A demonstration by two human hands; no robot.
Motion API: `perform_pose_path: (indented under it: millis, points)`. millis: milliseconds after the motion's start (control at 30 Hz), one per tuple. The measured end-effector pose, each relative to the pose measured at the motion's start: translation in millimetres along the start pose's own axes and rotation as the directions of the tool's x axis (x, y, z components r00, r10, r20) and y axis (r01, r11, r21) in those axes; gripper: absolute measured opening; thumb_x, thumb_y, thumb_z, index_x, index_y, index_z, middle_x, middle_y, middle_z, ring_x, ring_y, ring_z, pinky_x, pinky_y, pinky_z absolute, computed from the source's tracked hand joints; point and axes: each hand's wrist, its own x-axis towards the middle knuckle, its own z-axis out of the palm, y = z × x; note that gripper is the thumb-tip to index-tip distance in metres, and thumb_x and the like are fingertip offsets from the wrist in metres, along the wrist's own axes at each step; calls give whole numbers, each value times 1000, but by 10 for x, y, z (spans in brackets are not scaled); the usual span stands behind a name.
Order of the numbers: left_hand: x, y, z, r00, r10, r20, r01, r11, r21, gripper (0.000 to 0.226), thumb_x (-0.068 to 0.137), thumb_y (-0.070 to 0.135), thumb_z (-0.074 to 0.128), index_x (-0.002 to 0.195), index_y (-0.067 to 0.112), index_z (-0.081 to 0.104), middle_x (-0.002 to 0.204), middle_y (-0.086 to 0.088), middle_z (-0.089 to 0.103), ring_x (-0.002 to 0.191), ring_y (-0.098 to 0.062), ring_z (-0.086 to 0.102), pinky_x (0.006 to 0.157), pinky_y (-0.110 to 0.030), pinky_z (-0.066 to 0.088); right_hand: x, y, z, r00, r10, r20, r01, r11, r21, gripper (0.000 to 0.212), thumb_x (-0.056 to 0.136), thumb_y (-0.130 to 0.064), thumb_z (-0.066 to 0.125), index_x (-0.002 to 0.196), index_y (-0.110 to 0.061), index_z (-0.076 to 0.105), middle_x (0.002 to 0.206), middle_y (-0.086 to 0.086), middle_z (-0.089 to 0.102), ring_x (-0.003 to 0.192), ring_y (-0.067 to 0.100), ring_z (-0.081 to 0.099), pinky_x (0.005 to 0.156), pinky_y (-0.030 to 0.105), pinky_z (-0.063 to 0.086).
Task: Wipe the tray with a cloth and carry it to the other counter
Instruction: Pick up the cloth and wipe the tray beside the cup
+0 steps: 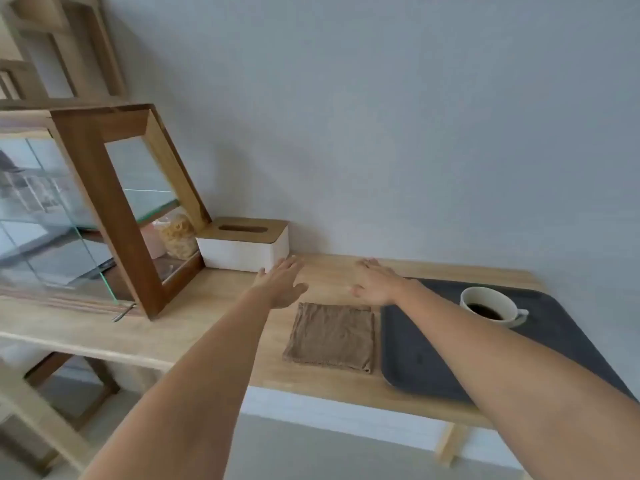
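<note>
On the light wooden counter that runs along a pale grey wall, a dark grey tray lies at the right end, its near left corner close to the counter's front edge. A white cup holding dark liquid stands on the far part of the tray, handle pointing right. Just left of the tray, close beside its left rim, a folded brown cloth lies flat on the wood. Both bare forearms reach in from the near side. The left hand is stretched out flat, fingers apart and empty, above the counter just beyond the cloth's far left corner; whether it touches the wood cannot be told. The right hand is likewise spread and empty, palm down, past the cloth's far right corner and near the tray's far left corner, its forearm crossing over the tray. Neither hand touches the cloth or the tray. Farther back, against the wall, sits a white tissue box with a wooden slotted lid. To its left stands a wood-framed glass cabinet, with a clear bag of pale snacks visible through its side pane.
</note>
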Motion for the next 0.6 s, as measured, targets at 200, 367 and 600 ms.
perform_pose_path:
  millis: [200,367,600]
  points:
    - [-174,-175,575,946,119,302,-85,988,-126,86,77,71,50,148,42,12,162,3,1,149,-21,1,118,-53,8,-148,-167,496,978,-2,207,10,999,-37,85,91,-62,40,152,-11,10,161,10,13,148,27,12,120,44,17]
    - [-230,-254,749,964,159,214,-121,976,-178,84,72,76,50,145,47,20,161,5,5,148,-15,5,118,-44,-1,-225,-129,693,992,-37,124,44,998,-54,92,88,-68,36,152,-9,8,162,9,9,149,25,7,122,42,8]
    - [-338,-227,909,970,207,-124,-239,896,-374,60,68,74,54,114,38,67,148,3,39,138,-17,34,115,-39,25,-429,-212,865,983,-24,-180,64,973,220,41,90,-44,57,116,-13,61,114,8,66,108,26,59,88,39,50]
